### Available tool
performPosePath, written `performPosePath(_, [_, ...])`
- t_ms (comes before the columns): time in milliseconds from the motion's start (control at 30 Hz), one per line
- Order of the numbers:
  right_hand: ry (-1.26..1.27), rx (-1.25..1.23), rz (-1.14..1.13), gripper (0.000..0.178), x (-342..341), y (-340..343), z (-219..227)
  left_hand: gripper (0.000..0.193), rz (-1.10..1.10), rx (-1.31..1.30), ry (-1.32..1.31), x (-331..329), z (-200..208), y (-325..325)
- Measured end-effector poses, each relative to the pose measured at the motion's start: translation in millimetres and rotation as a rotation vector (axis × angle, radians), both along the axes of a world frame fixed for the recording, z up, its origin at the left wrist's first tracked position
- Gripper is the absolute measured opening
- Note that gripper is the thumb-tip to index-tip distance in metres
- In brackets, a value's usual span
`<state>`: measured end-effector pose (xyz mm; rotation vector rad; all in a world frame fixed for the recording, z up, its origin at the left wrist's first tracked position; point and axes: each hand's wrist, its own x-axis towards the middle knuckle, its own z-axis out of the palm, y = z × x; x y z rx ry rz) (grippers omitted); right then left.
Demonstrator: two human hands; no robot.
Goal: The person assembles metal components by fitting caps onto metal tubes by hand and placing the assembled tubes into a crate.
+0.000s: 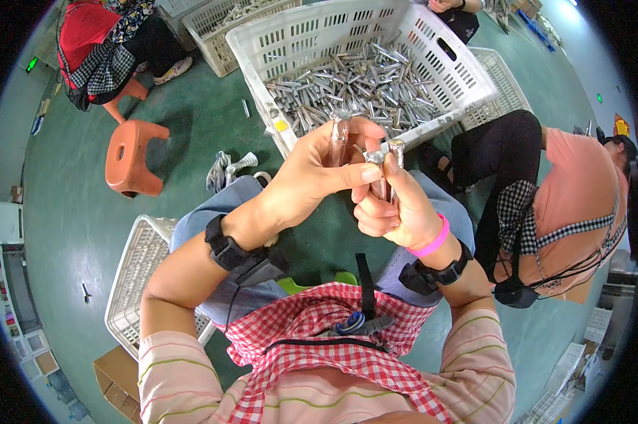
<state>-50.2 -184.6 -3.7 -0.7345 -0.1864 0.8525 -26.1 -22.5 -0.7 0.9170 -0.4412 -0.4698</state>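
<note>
My left hand (306, 168) is closed around a shiny metal tube (339, 143) that stands nearly upright, its top end showing above the fingers. My right hand (406, 213) grips a small bunch of similar metal pieces (380, 186), tops up. The left thumb reaches across and touches the top of this bunch, so the two hands meet over my lap. Just beyond them stands a large white slotted plastic crate (467, 88), holding a heap of loose silvery metal tubes (354, 85). The lower ends of the held pieces are partly hidden by my fingers.
An orange stool (125, 157) and a white basket (137, 272) stand to my left. Gloves (228, 169) lie on the green floor. A person in a pink top (577, 198) sits close on my right; another in red (86, 32) is at far left. More crates (220, 53) stand behind.
</note>
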Motion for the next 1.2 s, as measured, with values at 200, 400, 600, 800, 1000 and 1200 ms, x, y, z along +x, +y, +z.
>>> performPosePath(200, [0.149,0.132,0.068,0.068,8,-4,2,0.032,-0.037,0.004,0.065,9,5,3])
performPosePath(400, [-0.201,-0.313,-0.368,0.061,14,4,6,0.033,0.193,0.11,-0.001,13,10,0])
performPosePath(600, [-0.092,-0.24,-0.326,0.047,19,-2,8,0.034,0.286,0.394,-0.156,14,20,1])
performPosePath(800, [-0.002,-0.057,-0.225,0.047,26,-6,7,0.025,0.246,0.274,-0.011,19,15,0])
performPosePath(1000, [-0.042,-0.052,-0.215,0.046,23,-7,7,0.024,0.283,0.253,0.021,23,7,1])
performPosePath(1200, [-0.182,-0.216,-0.253,0.038,17,-3,11,0.023,0.173,0.191,-0.135,19,10,3])
